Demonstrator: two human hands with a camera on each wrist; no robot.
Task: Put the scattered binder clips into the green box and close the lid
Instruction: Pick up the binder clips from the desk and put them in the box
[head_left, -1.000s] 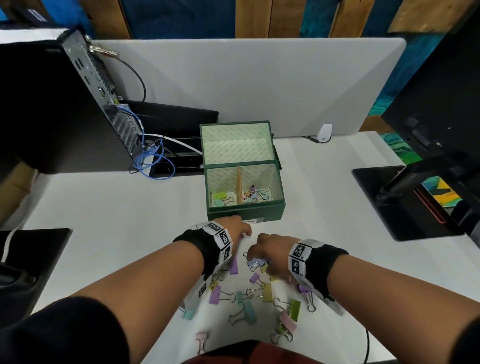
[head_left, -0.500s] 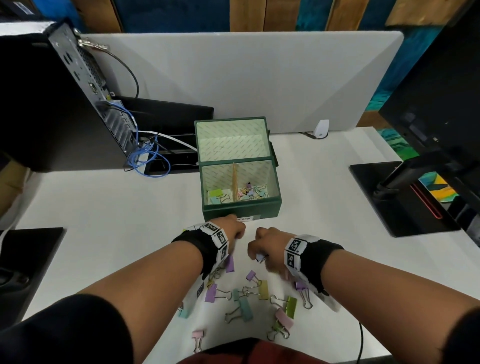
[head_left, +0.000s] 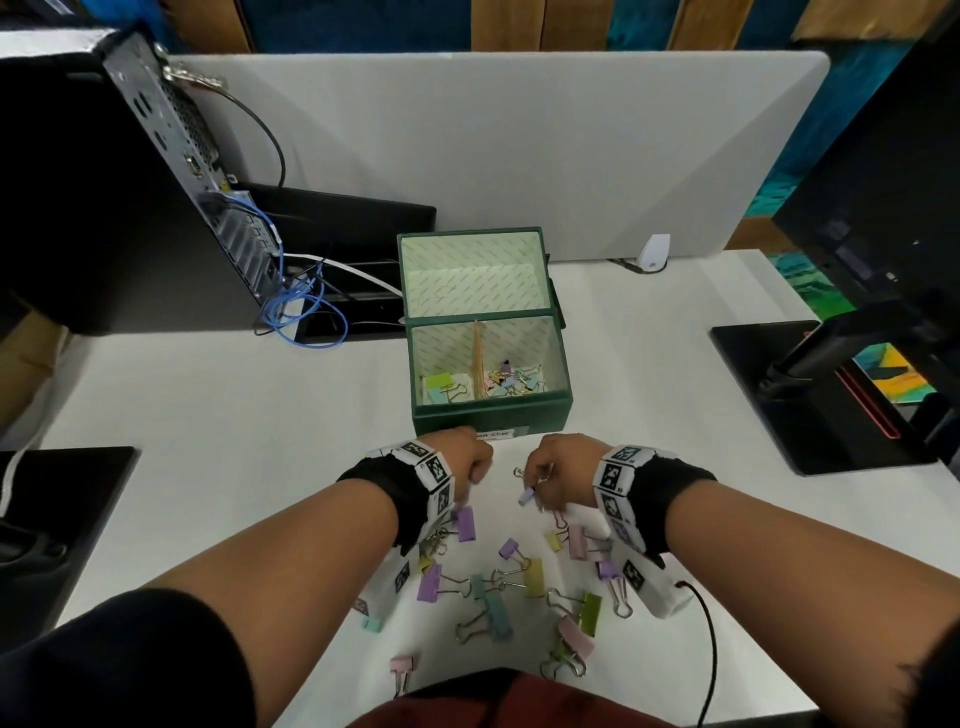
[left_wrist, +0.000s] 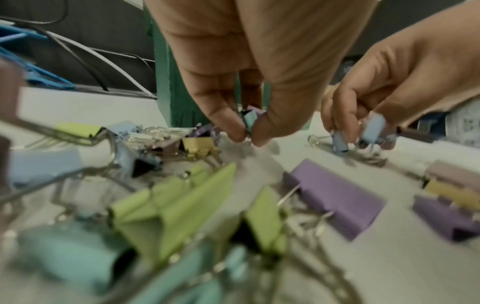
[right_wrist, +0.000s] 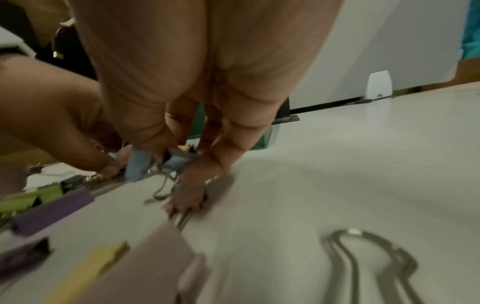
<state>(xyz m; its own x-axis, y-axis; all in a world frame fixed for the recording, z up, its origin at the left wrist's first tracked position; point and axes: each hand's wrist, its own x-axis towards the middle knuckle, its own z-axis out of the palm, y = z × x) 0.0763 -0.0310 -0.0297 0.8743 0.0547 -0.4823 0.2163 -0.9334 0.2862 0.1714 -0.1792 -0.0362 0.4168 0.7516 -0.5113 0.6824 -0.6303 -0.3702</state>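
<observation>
The green box (head_left: 519, 413) stands open on the white desk, its lid (head_left: 472, 273) tipped back; a divider splits it, and binder clips lie in both halves. Just in front of it, my left hand (head_left: 470, 462) pinches a small pale-blue binder clip (left_wrist: 249, 121) between thumb and fingers. My right hand (head_left: 545, 475) grips small blue binder clips (right_wrist: 140, 164) low over the desk. Several pastel binder clips (head_left: 498, 587) lie scattered between my forearms, purple, green, yellow, pink and teal.
A computer case (head_left: 130, 171) with blue cables (head_left: 296, 306) stands at the back left. A grey partition (head_left: 519, 145) runs behind the box. A monitor stand (head_left: 810, 395) sits at the right, a black pad (head_left: 57, 504) at the left edge.
Both hands have lifted slightly off the pile with small clips pinched in them, staying just in front of the box. The scattered pile has thinned near the hands.
</observation>
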